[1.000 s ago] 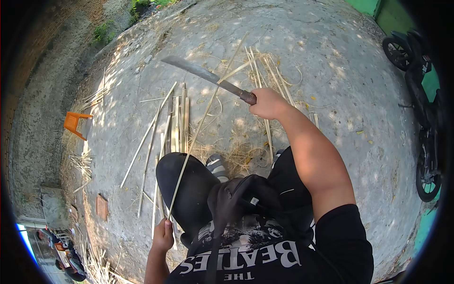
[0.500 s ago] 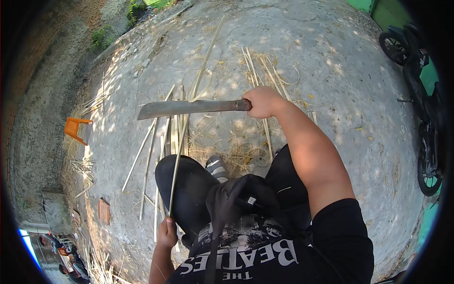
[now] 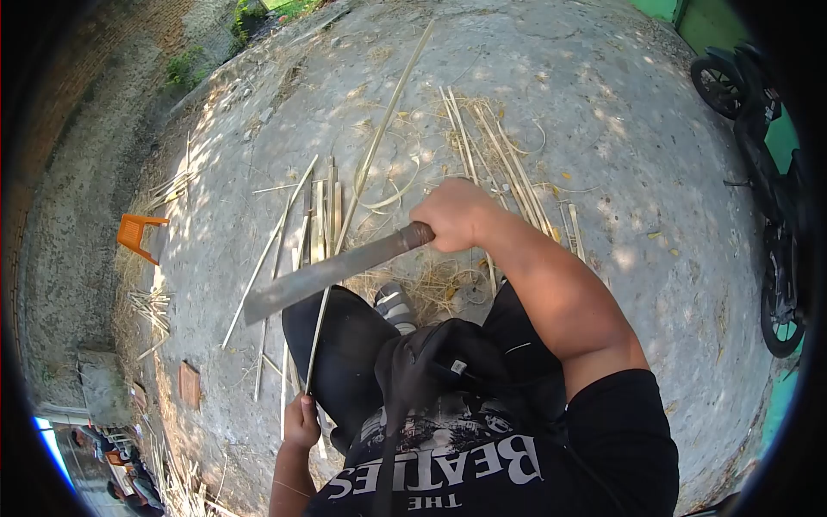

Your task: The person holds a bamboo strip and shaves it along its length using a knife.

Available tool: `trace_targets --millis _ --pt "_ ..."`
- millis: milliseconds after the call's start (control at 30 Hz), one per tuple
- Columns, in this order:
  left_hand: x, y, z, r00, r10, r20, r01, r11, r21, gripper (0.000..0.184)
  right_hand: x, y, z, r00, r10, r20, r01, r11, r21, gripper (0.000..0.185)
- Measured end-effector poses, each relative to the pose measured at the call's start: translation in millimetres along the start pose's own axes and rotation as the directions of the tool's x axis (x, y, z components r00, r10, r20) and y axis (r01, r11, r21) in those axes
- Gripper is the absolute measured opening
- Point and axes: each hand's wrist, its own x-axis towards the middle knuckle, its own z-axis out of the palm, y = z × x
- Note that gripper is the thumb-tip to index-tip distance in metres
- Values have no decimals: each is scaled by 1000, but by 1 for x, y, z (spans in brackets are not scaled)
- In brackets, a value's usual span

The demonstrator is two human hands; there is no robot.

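Note:
My right hand [image 3: 455, 215] is closed round the dark handle of a large machete [image 3: 332, 276], whose blade points down and left across a long bamboo strip [image 3: 380, 129]. The near end of that strip is gripped in my left hand [image 3: 301, 421], beside my knee, and its far end reaches up over the concrete. A thin curled shaving [image 3: 389, 200] hangs by the strip, above the blade. Several split bamboo pieces [image 3: 320, 207] lie on the ground beyond my left knee, partly behind the blade.
More bamboo strips [image 3: 508, 164] lie on the concrete in front, with loose shavings [image 3: 444, 280] by my sandalled foot. An orange plastic chair [image 3: 140, 234] and a brick [image 3: 189, 384] are at the left. A motorcycle [image 3: 758, 164] stands far right. People show at the lower left edge.
My right hand has drawn the machete down the strip toward my knee, its blade tip swinging down. A curled shaving now shows by the strip. My left hand has stayed almost in place.

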Motion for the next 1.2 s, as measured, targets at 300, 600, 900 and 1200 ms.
trace_targets --millis 300,600,900,1200 --pt "7 3 -7 999 -22 30 20 998 60 61 2 67 4 864 496 -86 -424 810 406 19" --pt "-1 -19 -21 997 -21 75 23 1000 -20 60 -10 18 -11 999 23 -25 -23 1000 3 12" --pt "-9 -27 -34 999 -6 36 2 996 93 58 -14 81 -9 809 587 -28 -525 743 414 18" --pt "-14 -59 -37 995 -52 84 60 993 -99 62 -21 25 -22 994 91 -58 -92 996 -22 13"
